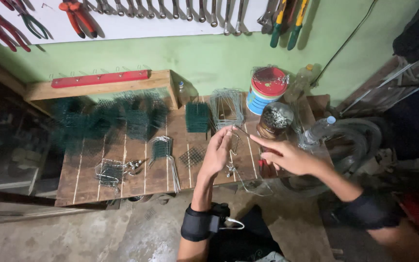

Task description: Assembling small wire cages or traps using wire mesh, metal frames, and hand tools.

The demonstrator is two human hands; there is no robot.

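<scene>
At the centre of the frame, over the right part of the wooden bench (pixel 122 170), the left hand (pixel 217 154) and right hand (pixel 287 156) both pinch a thin bent wire (pixel 237 140) between their fingertips. A jar (pixel 274 120) stands just behind them, green mesh (pixel 197 117) to the upper left.

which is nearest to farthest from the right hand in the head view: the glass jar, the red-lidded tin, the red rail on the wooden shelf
From the right hand:
1. Glass jar, just beyond the fingers on the table.
2. Red-lidded tin, farther back by the green wall.
3. Red rail, far off to the left on the wooden shelf.
</scene>
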